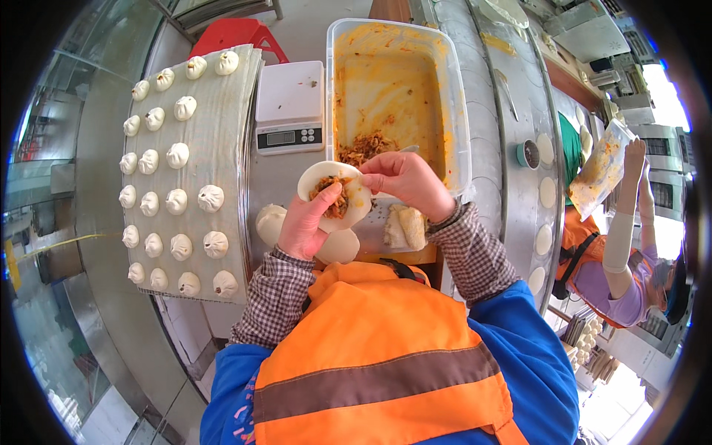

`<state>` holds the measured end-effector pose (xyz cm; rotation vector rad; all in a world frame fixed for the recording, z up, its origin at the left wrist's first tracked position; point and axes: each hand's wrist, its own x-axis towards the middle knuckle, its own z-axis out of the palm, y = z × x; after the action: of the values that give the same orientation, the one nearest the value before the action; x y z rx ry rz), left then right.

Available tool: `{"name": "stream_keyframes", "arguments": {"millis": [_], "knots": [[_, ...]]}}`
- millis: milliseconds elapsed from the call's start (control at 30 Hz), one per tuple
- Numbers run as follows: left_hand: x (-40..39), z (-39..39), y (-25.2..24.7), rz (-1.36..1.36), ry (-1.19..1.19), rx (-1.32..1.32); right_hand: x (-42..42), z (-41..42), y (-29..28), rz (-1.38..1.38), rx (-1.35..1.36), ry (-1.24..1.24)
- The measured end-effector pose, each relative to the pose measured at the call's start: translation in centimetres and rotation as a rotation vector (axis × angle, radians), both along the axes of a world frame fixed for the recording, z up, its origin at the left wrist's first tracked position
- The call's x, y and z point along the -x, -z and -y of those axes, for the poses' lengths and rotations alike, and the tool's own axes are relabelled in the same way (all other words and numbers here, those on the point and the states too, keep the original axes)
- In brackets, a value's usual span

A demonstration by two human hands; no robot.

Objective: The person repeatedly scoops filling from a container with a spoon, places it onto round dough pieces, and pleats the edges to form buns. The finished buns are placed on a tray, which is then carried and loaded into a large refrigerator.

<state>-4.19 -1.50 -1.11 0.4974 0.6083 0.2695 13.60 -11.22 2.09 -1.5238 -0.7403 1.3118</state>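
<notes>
My left hand cradles a round dough wrapper, its thumb pressing on a mound of shredded filling in the middle. At the wrapper's right edge, my right hand pinches the rim between thumb and finger. More dough wrappers lie on the steel table below my hands, and others show beside my left hand. Just beyond my right hand is a clear plastic tub smeared with orange sauce. Shredded filling is heaped at its near end, with part of a metal utensil showing there.
To the left, a stack of lined trays bears rows of pleated buns. A white kitchen scale stands between trays and tub. A folded cloth lies near my right wrist. At right, a co-worker holds up a stained plastic container.
</notes>
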Motion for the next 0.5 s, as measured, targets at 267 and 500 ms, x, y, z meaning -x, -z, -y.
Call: {"name": "stream_keyframes", "arguments": {"millis": [267,500], "knots": [[0.6,0.1,-0.6,-0.098,0.123,-0.388,3.4,0.9,-0.6,0.135,-0.128,0.223],[1.1,0.2,-0.5,-0.095,0.151,-0.519,3.5,1.3,0.5,0.842,-0.198,-0.020]]}}
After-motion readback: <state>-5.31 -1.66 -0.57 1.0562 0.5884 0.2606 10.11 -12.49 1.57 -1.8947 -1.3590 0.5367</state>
